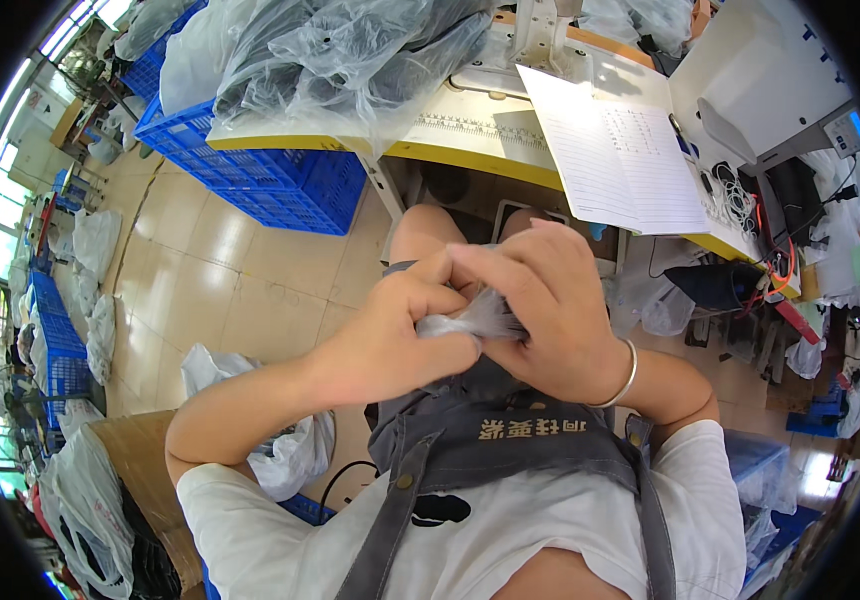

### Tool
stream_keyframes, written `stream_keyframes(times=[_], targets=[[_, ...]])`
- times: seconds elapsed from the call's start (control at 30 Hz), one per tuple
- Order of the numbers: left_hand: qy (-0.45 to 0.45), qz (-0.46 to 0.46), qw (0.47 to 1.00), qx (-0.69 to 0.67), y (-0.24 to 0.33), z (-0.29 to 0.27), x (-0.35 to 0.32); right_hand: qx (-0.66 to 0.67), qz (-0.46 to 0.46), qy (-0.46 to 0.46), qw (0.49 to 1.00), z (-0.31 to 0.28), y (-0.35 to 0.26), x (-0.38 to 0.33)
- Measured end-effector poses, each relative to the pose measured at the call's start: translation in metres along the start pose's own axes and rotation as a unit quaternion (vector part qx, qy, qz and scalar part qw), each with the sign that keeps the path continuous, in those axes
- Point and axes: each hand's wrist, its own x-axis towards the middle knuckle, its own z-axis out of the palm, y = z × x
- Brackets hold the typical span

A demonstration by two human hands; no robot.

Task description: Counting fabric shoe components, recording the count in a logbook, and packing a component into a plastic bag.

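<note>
Above my lap, both hands grip a bunched piece of clear plastic, which looks like a thin plastic bag (485,317). My left hand (395,325) is closed, with its gathered end between thumb and fingers. Curled over the other side is my right hand (560,300), its fingers bent around the film and its wrist wearing a light bangle. The hands almost touch. Whatever may be inside the plastic is hidden by my fingers. Beneath them lies my dark grey apron (510,440).
Ahead is a yellow-edged sewing table (470,125) with a machine base. Large clear bags (350,70) cover its left part; an open notebook (625,160) overhangs its front edge. Blue crates (250,175) stand left of the table. A white bag (295,455) lies by my left elbow.
</note>
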Motion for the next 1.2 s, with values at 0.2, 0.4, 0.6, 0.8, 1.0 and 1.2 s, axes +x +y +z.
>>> stream_keyframes(times=[0.2, 0.4, 0.6, 0.8, 1.0, 1.2], targets=[[-0.048, -0.087, 0.971, -0.219, 0.002, -0.012, 0.013, 0.064, -0.128, 0.075, 0.987, -0.008, 0.005, -0.003], [-0.106, -0.063, 0.971, -0.204, 0.0, -0.018, 0.017, -0.005, -0.126, 0.02, 0.992, -0.018, -0.003, 0.006], [-0.158, -0.051, 0.973, -0.158, 0.005, -0.036, 0.021, 0.017, -0.11, -0.088, 0.99, -0.038, -0.009, 0.027], [-0.122, 0.062, 0.99, -0.015, 0.007, -0.041, 0.014, 0.177, 0.068, -0.213, 0.958, -0.052, 0.0, 0.05], [0.049, 0.407, 0.723, 0.556, 0.031, -0.041, 0.004, 0.031, 0.055, -0.313, 0.948, -0.067, -0.013, 0.047], [0.017, 0.4, 0.783, 0.476, -0.036, -0.036, 0.019, 0.003, -0.143, -0.151, 0.978, -0.042, 0.011, -0.016]])
